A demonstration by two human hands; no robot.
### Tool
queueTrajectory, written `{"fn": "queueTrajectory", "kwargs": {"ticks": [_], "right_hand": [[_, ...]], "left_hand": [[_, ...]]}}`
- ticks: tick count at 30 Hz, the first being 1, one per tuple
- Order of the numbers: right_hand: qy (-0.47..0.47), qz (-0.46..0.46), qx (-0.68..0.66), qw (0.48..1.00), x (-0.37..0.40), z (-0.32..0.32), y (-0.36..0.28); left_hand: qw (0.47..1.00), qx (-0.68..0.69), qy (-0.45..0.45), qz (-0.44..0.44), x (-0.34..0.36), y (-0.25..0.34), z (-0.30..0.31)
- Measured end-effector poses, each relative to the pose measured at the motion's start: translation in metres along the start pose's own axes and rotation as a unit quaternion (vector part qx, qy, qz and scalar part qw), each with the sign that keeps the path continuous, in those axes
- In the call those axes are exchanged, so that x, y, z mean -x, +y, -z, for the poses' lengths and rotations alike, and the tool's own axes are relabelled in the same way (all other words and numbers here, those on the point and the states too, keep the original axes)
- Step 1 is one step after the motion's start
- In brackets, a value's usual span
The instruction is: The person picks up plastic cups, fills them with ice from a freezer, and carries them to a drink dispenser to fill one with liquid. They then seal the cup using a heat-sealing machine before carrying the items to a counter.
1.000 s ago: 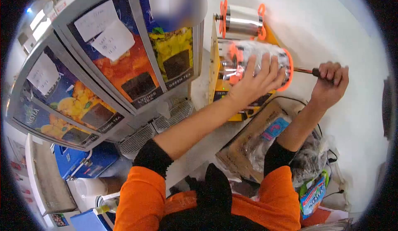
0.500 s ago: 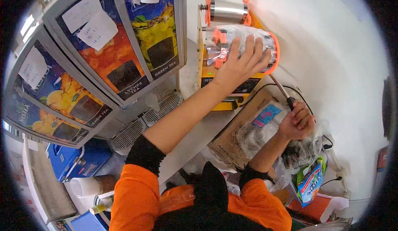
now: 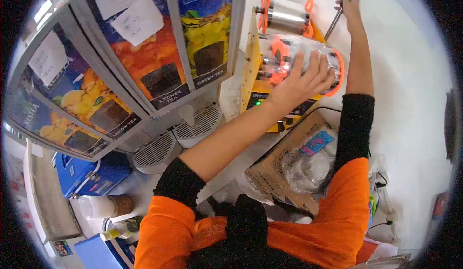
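My left hand lies curved over a roll of clear sealing film with orange end discs, its fingers bent round the near side. The roll sits on a yellow cup sealing machine, where a green light shows on the front panel. Far up at the right, my right hand is closed round the black grip of a metal lever on the machine's right side. Behind the film roll is a shiny metal roller, also with orange ends.
A drink dispenser with tea labels and paper notes stands at the left. Below the machine lie a cardboard box and plastic-wrapped lids. A blue cooler box and a jar are at lower left. A white wall bounds the right.
My right hand has swung the lever from low beside the box to high at the back. My left hand stays on the film roll. The whole view has shifted slightly.
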State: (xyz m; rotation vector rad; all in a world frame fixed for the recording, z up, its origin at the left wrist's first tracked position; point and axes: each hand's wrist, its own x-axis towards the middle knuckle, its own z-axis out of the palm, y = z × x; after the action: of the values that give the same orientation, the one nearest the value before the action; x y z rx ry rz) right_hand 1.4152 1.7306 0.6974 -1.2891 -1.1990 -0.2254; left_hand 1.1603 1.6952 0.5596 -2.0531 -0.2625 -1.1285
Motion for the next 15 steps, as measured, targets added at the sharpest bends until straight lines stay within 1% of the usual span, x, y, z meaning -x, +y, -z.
{"fn": "queueTrajectory", "kwargs": {"ticks": [1, 2, 3, 4, 5, 6, 7, 9, 10, 11, 12, 13, 14, 15], "right_hand": [[-0.025, -0.021, 0.03, 0.999, 0.001, -0.009, 0.006], [-0.029, -0.021, 0.026, 0.999, 0.001, -0.011, 0.006], [-0.092, -0.104, 0.069, 0.988, 0.003, -0.008, 0.007], [-0.153, -0.187, 0.113, 0.964, 0.008, -0.002, 0.009], [-0.154, -0.192, 0.115, 0.962, 0.015, 0.006, 0.007], [-0.139, -0.15, 0.092, 0.974, 0.02, 0.018, 0.004], [-0.124, -0.106, 0.07, 0.984, 0.024, 0.032, 0.0], [-0.009, -0.03, 0.063, 0.997, 0.069, 0.038, -0.067], [0.041, 0.018, 0.03, 0.999, 0.096, 0.042, -0.093], [0.091, 0.067, -0.003, 0.994, 0.125, 0.046, -0.117], [0.159, 0.076, -0.023, 0.984, 0.154, 0.045, -0.14], [0.215, 0.108, -0.016, 0.97, 0.187, 0.043, -0.155], [0.279, 0.112, -0.086, 0.95, 0.22, 0.053, -0.15], [0.302, 0.156, -0.178, 0.924, 0.256, 0.048, -0.146]], "left_hand": [[1.0, -0.005, -0.004, 0.003, 0.0, -0.001, 0.001], [1.0, -0.001, -0.009, -0.006, -0.002, -0.004, 0.004], [1.0, 0.005, -0.014, -0.016, -0.002, -0.007, 0.007], [0.998, 0.042, -0.03, -0.023, -0.002, -0.009, 0.01], [0.998, 0.047, -0.033, -0.023, 0.004, -0.006, 0.014], [0.979, 0.202, 0.018, -0.01, 0.012, -0.002, 0.019], [0.933, 0.352, 0.07, 0.004, 0.019, 0.004, 0.025], [0.862, 0.5, 0.062, 0.059, 0.077, 0.036, 0.022], [0.808, 0.562, -0.053, 0.168, 0.117, 0.06, 0.017], [0.743, 0.577, -0.137, 0.311, 0.159, 0.095, 0.005], [0.602, 0.624, -0.145, 0.477, 0.217, 0.144, -0.025], [0.432, 0.638, -0.151, 0.62, 0.255, 0.178, -0.044], [0.429, 0.641, -0.159, 0.616, 0.258, 0.178, -0.047], [0.221, 0.687, -0.124, 0.681, 0.258, 0.169, -0.057]]}}
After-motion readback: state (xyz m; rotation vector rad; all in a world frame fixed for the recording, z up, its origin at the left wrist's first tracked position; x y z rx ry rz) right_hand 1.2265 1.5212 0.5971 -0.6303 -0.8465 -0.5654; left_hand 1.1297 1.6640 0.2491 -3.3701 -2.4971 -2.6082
